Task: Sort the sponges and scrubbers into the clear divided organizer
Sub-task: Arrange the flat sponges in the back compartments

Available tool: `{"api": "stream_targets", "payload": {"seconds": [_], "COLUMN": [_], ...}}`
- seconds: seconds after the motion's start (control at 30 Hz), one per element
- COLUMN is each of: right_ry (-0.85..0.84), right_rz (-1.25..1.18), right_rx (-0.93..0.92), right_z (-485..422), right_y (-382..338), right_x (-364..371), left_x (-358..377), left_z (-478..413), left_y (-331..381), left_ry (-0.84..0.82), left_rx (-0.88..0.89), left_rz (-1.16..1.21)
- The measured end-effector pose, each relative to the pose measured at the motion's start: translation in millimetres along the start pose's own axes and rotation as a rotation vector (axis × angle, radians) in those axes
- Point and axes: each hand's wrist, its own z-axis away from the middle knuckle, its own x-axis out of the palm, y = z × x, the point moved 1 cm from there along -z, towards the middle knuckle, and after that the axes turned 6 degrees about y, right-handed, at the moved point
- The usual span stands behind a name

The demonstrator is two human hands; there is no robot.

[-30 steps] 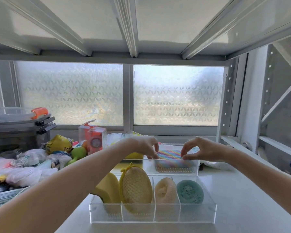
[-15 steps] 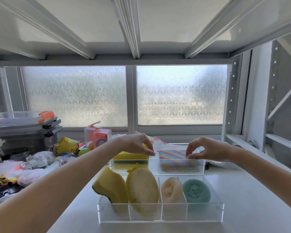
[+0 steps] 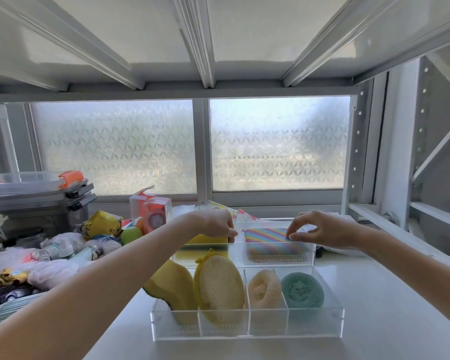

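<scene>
The clear divided organizer stands on the white shelf in front of me. Its front row holds a yellow sponge with a green edge, a yellow mesh scrubber, a cream round scrubber and a teal round scrubber. In the back right compartment lies a rainbow-striped sponge. My left hand pinches its left edge and my right hand pinches its right edge. A yellow sponge sits in the back left compartment, partly hidden by my left hand.
A heap of plastic bags, toys and packets fills the left side of the shelf. Behind it stand stacked lidded bins and a pink boxed item. The frosted window closes the back; shelf posts rise at right.
The view has shifted, so the organizer now sits further right in the frame. Both hands stay on the rainbow sponge's edges, which sits in the back right compartment.
</scene>
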Motion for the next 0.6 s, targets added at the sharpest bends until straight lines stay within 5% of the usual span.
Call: {"api": "stream_targets", "payload": {"seconds": [0.13,0.27,0.5,0.6], "right_ry": [-0.004,0.135,0.203,0.099], "right_rz": [-0.017,-0.098,-0.568,-0.753], "right_rx": [0.010,-0.018,0.206,0.342], "right_z": [6,32,125,142], "right_y": [-5,-2,7,-2], "right_x": [-1,-9,19,50], "left_x": [-6,-38,15,60], "left_z": [11,66,204,221], "left_y": [-2,-22,-85,-59], "left_ry": [0.016,0.268,0.466,0.377], "left_rx": [0.044,0.104,-0.275,-0.384], "left_rz": [0.074,0.384,0.678,0.961]}}
